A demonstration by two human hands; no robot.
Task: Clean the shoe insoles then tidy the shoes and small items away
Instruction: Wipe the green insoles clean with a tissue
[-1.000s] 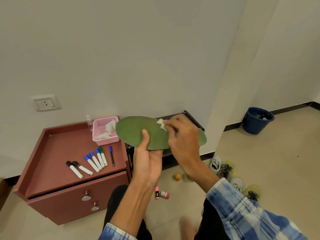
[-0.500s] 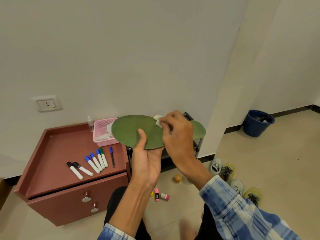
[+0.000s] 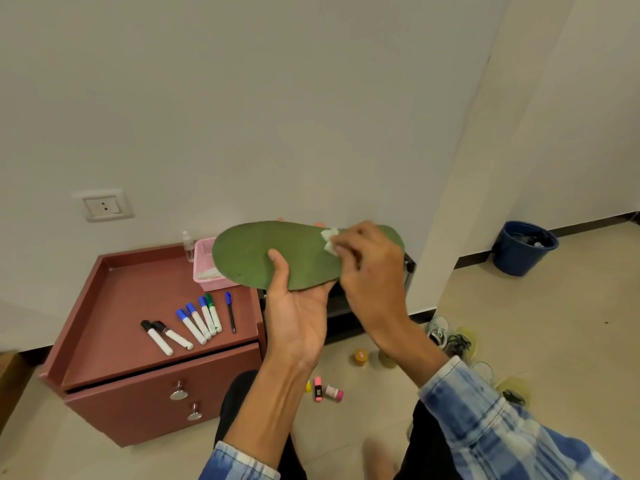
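A room corner in a home, by the look of it.
Plain white walls with a wall socket (image 3: pixel 104 206) and dark skirting are seen above a tiled floor (image 3: pixel 540 327), where sneakers (image 3: pixel 450 337) and small bottles (image 3: pixel 330 391) are scattered; a red bedside cabinet (image 3: pixel 145 358) (markers (image 3: pixel 188 323) laid on top) and a blue bucket (image 3: pixel 523 247) are placed along the walls.

Markers (image 3: pixel 187 325) lie on cabinet (image 3: pixel 114 306), before basket (image 3: pixel 204 271).
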